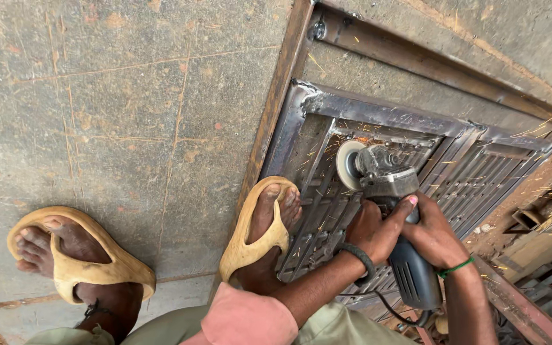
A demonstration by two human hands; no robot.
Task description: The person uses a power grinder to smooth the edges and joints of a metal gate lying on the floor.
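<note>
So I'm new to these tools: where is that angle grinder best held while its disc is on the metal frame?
By the dark rear body of the angle grinder, from behind, away from the disc. The left hand wraps the neck and the right hand the barrel, keeping fingers behind the sparking wheel on the metal frame.

We count one grey handheld angle grinder (391,211) with one pale round disc (347,165) at its ten o'clock, two bare hands, left (373,229) and right (430,235), two tan rubber sandals (78,265), and one welded steel grille panel (474,169).
</note>
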